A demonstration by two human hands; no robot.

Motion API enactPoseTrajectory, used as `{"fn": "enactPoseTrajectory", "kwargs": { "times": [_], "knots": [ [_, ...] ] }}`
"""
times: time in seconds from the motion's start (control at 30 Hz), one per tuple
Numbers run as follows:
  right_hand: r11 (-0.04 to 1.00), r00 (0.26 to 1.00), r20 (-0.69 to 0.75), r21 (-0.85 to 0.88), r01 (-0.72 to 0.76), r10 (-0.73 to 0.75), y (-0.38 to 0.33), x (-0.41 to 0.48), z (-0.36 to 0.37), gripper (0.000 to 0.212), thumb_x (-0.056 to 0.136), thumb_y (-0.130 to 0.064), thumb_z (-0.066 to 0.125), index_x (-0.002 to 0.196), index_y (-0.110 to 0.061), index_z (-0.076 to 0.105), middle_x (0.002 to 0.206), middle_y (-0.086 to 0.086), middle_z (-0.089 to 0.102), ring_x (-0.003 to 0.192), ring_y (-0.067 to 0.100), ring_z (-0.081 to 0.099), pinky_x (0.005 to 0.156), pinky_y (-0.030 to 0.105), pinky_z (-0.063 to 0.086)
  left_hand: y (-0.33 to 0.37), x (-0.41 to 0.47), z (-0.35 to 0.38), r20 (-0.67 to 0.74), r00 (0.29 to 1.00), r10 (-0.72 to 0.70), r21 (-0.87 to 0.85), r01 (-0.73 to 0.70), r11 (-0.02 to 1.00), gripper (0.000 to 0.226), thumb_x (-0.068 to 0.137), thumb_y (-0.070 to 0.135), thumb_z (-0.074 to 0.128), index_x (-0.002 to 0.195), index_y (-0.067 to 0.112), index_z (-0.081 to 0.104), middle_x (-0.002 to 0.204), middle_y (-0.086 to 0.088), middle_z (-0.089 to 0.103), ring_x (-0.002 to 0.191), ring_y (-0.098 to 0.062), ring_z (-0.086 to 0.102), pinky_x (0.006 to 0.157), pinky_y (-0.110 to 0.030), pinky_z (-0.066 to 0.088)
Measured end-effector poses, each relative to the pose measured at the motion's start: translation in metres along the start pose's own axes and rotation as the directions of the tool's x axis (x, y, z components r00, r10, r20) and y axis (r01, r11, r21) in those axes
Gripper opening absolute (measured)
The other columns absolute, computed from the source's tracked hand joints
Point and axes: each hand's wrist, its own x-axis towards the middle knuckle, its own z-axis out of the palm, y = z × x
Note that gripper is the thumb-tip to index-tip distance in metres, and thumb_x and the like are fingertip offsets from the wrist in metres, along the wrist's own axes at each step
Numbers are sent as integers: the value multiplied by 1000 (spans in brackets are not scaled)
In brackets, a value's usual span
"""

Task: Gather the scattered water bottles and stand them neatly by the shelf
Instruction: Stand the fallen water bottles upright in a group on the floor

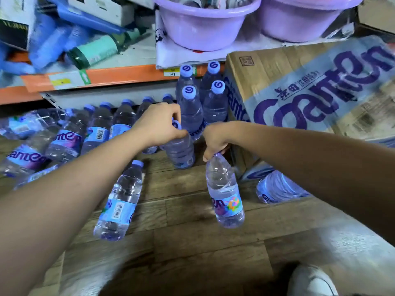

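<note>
left hand: fingers pinch the cap of upright bottle on the floor, just in front of four standing bottles below the shelf edge, beside the carton. right hand: grips tilted bottle by its neck. loose bottles lie toward the floor's left edge.

Even, soft indoor light; motion blur and wide-angle stretching toward edges.

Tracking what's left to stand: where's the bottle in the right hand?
Head view, right of centre: the right hand grips the bottle by its cap, tilted over the floor, between the upright bottle in the left hand and the cardboard box.
</note>
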Motion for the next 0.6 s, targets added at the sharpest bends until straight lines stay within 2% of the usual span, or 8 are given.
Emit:
{"fn": "enactPoseTrajectory", "kwargs": {
  "times": [0.07,0.1,0.17,0.3,0.4,0.43,0.5,0.6],
  "knots": [
    [998,997,-67,32,50,-48,7,-17,-11,39,78,-37,72,56,-10,54,44,-1,55,52,18,50,61,24,47,5,3,-3,-24,1000,-6,-21,5,1000,23,72,26,73,73,14,54,66,2,52,69,-21,48,53,-28,29],
    [996,994,-85,48,77,-73,10,-26,-16,36,76,-36,74,62,-7,58,56,4,57,58,21,52,63,26,47,9,5,-4,-23,1000,10,-22,-10,1000,22,72,25,73,75,13,55,70,-1,55,71,-22,50,56,-28,31],
    [993,987,-119,34,110,-105,18,-42,-23,33,78,-34,74,81,-1,68,73,7,58,69,20,52,55,25,38,15,7,-8,-5,998,62,-1,-62,998,21,72,25,74,79,14,57,79,-2,57,76,-21,50,64,-27,34],
    [995,967,-235,-15,94,-95,29,-55,-28,39,76,-33,74,92,3,70,75,9,59,73,23,54,51,25,33,18,10,-11,76,982,171,64,-176,982,21,73,25,74,87,15,62,91,-4,53,87,-24,54,75,-31,44],
    [996,944,-318,-1,92,-88,33,-52,-28,38,76,-25,75,95,7,67,76,11,57,74,30,58,60,27,38,16,12,-10,114,964,239,92,-250,964,18,73,22,72,88,21,61,99,-4,55,95,-27,56,84,-41,48],
    [994,937,-333,1,108,-101,34,-51,-28,34,76,-22,76,92,6,66,79,14,61,80,32,61,63,30,41,17,13,-10,123,959,255,105,-268,958,18,74,21,70,89,22,62,99,-2,53,95,-27,56,83,-44,48],
    [990,921,-365,-20,137,-135,34,-51,-29,22,76,-19,76,86,-4,64,97,15,68,84,27,57,72,34,48,20,15,-10,145,948,283,147,-304,941,18,76,19,66,93,23,61,97,2,48,96,-26,56,83,-46,48],
    [990,914,-380,-38,139,-143,33,-54,-31,26,78,-12,72,103,-6,66,112,10,65,91,24,53,74,33,46,24,19,-12,191,928,320,198,-356,913,21,79,19,62,100,19,60,105,0,49,99,-26,55,84,-48,48]
  ]
}}
